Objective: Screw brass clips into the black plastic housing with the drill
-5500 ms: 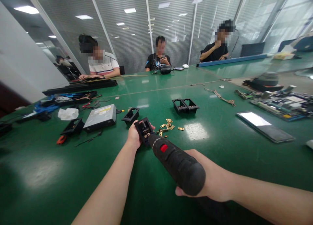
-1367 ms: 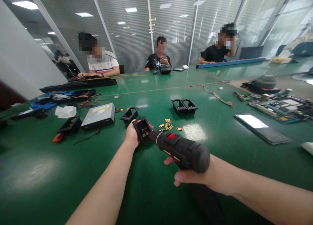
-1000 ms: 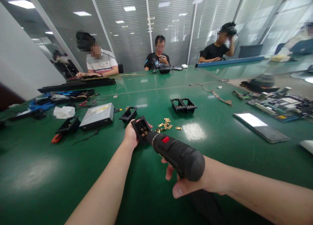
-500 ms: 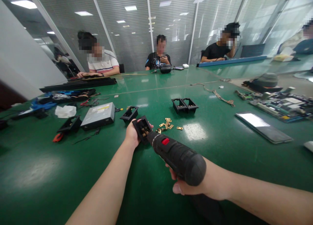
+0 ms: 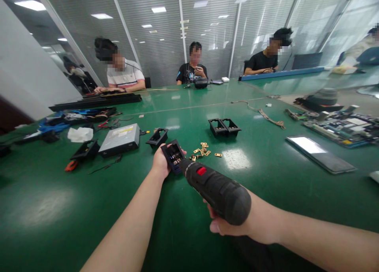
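My left hand (image 5: 160, 164) is closed round a small black plastic housing (image 5: 174, 155) with brass contacts inside, tilted up off the green table (image 5: 89, 201). My right hand (image 5: 237, 224) grips a black electric screwdriver (image 5: 217, 189) with a red switch. Its tip points into the housing. Several loose brass contact pieces (image 5: 204, 150) lie on the table just beyond the housing.
Two joined black housings (image 5: 224, 127) sit further out, another black housing (image 5: 158, 137) and an optical drive (image 5: 120, 139) to the left. A tablet (image 5: 319, 153) and circuit boards (image 5: 340, 124) lie at the right. Three people sit at the far side.
The right hand regripped the screwdriver, fingers loosening then closing again, and the tool swung slightly while staying at the housing. The left hand has kept the housing in place.
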Demonstrator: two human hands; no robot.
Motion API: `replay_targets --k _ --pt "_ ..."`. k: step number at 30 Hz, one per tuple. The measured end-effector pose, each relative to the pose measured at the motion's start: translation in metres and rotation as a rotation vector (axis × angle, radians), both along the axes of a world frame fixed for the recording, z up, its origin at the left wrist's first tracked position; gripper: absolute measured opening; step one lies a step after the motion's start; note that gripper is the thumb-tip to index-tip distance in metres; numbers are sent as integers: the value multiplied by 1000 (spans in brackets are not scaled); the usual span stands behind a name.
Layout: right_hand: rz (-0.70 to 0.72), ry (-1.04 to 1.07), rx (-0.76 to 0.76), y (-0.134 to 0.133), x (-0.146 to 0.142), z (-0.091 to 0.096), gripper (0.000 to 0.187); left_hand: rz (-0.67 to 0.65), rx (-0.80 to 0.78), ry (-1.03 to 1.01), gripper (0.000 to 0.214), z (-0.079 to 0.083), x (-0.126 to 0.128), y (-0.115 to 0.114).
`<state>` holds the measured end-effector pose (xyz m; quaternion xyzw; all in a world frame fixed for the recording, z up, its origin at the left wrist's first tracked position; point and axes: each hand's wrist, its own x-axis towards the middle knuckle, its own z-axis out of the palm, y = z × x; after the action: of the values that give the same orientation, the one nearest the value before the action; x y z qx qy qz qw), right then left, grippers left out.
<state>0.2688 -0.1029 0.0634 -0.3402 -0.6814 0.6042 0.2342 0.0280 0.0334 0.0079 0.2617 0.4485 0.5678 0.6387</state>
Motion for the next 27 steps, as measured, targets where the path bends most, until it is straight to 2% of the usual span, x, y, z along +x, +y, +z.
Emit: replay_targets --k 7,18,27 --pt "-12 -14 23 -1 0 3 22 5 5 -13 39 -1 0 1" --pt "0 0 -9 0 0 0 24 -9 29 -11 38 -3 -2 2" --pt "-5 21 -10 0 -1 1 22 32 -34 -28 36 1 1 1"
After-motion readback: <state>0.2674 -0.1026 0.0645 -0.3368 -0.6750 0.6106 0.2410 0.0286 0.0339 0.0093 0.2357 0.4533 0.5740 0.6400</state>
